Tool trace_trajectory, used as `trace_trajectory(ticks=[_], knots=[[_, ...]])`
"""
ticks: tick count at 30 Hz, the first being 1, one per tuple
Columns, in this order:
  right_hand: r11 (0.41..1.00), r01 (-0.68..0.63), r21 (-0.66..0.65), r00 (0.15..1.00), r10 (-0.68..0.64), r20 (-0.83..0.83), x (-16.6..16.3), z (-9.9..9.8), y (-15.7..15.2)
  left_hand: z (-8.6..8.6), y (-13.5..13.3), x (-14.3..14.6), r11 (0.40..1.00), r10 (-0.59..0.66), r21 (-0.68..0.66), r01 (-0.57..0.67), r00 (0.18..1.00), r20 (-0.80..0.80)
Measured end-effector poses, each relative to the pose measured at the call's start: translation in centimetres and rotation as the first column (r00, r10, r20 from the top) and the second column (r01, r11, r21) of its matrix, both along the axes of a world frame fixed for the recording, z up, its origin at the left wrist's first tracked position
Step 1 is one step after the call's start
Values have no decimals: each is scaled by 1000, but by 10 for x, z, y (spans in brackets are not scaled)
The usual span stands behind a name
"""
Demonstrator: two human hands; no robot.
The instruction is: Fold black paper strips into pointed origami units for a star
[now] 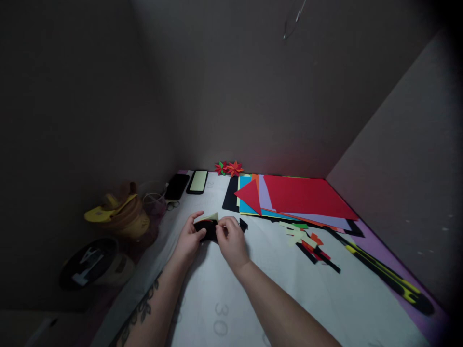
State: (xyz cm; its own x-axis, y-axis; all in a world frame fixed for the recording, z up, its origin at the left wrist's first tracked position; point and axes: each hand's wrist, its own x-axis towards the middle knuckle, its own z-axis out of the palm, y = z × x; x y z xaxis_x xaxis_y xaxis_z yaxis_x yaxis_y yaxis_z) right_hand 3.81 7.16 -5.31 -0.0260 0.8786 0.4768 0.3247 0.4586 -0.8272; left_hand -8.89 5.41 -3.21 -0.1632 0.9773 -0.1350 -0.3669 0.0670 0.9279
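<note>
Above the white cloth (202, 308), both my hands hold a piece of black paper (207, 230) that is partly folded. My left hand (190, 237) pinches its left side, thumb in front, with a finger stretched up behind. My right hand (231, 241) grips the right side, fingertips pressed together on the paper. A pale cream flap (214, 218) shows at the paper's top edge. Just past the right hand pokes a small black paper piece (243, 224); whether it joins the held paper I cannot tell.
Coloured paper sheets (304, 195) lie stacked at the back right, near paper stars (234, 168). Paper strips (307, 241) and a yellow-black cutter (390, 274) lie to the right. Two phones (197, 182) rest at the back left. A brown pot (126, 217) stands far left.
</note>
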Motion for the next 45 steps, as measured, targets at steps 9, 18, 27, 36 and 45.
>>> trace_trajectory(ticks=[9, 18, 27, 36, 45], knots=[[945, 257, -201, 912, -306, -272, 9, 3, 5, -15, 9, -11, 982, 186, 2, -189, 968, -170], [946, -5, -324, 877, -152, -456, 34, 17, 2, -1, 2, 7, 970, 215, 192, -151, 902, -375], [958, -123, -259, 975, 67, -214, 120, 18, -44, 17, -16, 74, 950, -309, -69, 305, 948, -70], [954, -240, -181, 970, 231, -69, 159, 10, -34, 0, -10, 92, 933, -335, -134, 333, 942, 11], [924, -146, -354, 914, -11, -405, 143, 9, -43, 1, -22, 98, 901, -418, -127, 415, 908, 3]])
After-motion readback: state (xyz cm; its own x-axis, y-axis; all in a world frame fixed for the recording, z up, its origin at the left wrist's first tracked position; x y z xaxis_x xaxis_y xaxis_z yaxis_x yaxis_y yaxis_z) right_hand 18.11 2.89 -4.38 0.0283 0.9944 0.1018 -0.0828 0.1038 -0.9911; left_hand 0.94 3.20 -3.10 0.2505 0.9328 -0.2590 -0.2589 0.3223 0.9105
